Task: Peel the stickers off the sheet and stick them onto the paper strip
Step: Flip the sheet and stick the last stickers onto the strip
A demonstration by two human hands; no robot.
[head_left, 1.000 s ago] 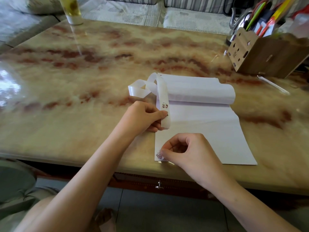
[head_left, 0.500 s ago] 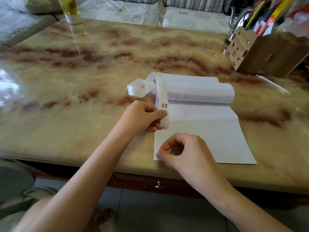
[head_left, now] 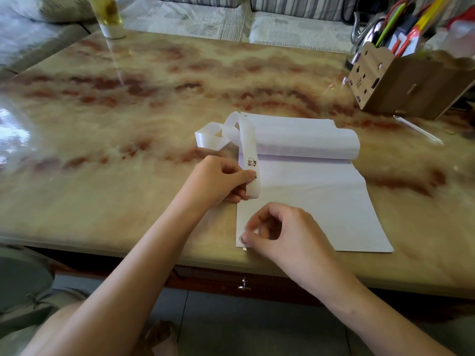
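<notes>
Both hands work close together on a glossy beige-and-red marbled counter (head_left: 115, 140). Left hand (head_left: 218, 182) pinches a long, narrow white paper strip (head_left: 250, 147), which bears a small cartoon sticker (head_left: 252, 161) and curls away at its far end. Right hand (head_left: 285, 233), fingers curled, pinches a corner sticker (head_left: 241, 239) at the near-left corner of a flat white paper sheet (head_left: 321, 201); whether it has lifted cannot be told.

Found no words, numbers or signs clear enough to read. Saw only a tiny cartoon sticker (head_left: 252, 161) on the paper strip (head_left: 248, 134) and a corner sticker (head_left: 241, 239) on the sheet (head_left: 321, 201), both too small to show any letters.
</notes>
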